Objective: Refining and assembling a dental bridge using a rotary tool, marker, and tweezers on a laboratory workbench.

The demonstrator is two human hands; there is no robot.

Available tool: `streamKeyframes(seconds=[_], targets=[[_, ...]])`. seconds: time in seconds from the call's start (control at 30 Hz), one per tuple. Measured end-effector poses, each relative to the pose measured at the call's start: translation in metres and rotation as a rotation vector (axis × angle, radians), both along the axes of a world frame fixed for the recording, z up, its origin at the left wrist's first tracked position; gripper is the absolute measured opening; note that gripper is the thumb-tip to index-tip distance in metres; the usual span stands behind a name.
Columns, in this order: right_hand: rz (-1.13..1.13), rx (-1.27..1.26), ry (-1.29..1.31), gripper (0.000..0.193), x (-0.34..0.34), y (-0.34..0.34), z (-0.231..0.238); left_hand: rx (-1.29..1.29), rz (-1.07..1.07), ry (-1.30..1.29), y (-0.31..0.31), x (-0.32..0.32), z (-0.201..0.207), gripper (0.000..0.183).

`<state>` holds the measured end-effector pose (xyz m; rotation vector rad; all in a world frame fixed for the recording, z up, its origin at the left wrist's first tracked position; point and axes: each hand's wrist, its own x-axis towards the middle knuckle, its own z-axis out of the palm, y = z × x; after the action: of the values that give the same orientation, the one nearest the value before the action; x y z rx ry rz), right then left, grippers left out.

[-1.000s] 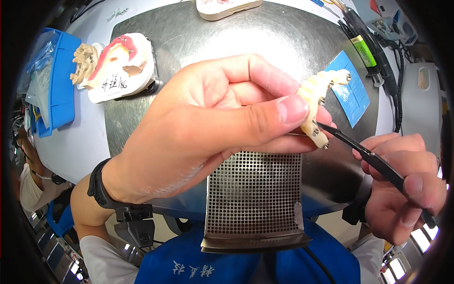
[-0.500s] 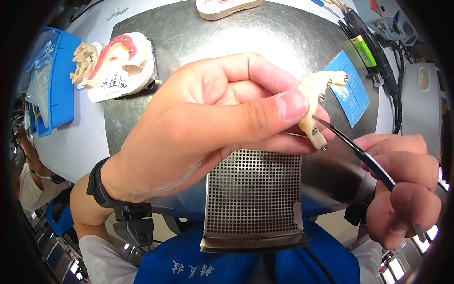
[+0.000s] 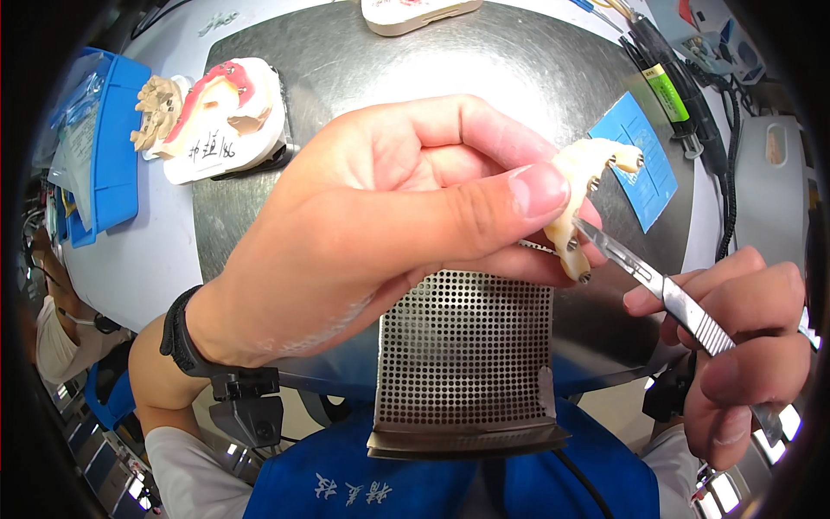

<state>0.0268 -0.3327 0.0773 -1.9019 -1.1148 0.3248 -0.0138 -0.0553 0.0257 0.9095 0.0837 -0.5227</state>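
Note:
Between the thumb and fingers of my left hand (image 3: 406, 203) is a cream-coloured, arch-shaped dental bridge (image 3: 566, 173) with small metal fittings along its underside. Its middle part is covered by my thumb. My right hand (image 3: 743, 337) grips a metal scalpel (image 3: 683, 316) by its ribbed handle. The blade tip touches or lies very close to the bridge's edge, just right of my left thumb. Both hands are raised above a perforated metal plate (image 3: 462, 355) at the bench's near edge.
At left stand a dental model with pink gum (image 3: 229, 121), a tan tooth model (image 3: 156, 112) and a blue bin (image 3: 117, 147). A blue card (image 3: 640, 169) lies on the metal bench top (image 3: 328, 69). Pens and a black handpiece with cable (image 3: 705, 130) lie right. Another model (image 3: 419, 16) sits at the back.
The scalpel has turned so its flat side shows, and my right fingers have shifted along its handle. The bridge has tilted slightly and moved a little right in my left hand.

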Motion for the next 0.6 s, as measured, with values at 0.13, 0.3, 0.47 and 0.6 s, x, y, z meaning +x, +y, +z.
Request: streamKeyframes(seconds=[0.13,0.3,0.47,0.6], targets=[[-0.066,0.038,-0.028,0.028,-0.002,-0.003,-0.006,0.013,0.001,-0.009,-0.002,0.002,-0.002,0.026],[-0.042,0.002,-0.107,0.028,0.000,-0.012,-0.005,0.037,-0.012,-0.012,-0.004,0.005,0.000,0.027],[-0.027,0.164,-0.070,0.030,0.005,-0.026,-0.007,0.001,0.003,-0.020,-0.003,0.004,-0.001,0.026],[-0.020,0.164,-0.082,0.038,0.030,-0.041,-0.007,-0.040,0.019,-0.006,-0.003,0.005,-0.001,0.025]])
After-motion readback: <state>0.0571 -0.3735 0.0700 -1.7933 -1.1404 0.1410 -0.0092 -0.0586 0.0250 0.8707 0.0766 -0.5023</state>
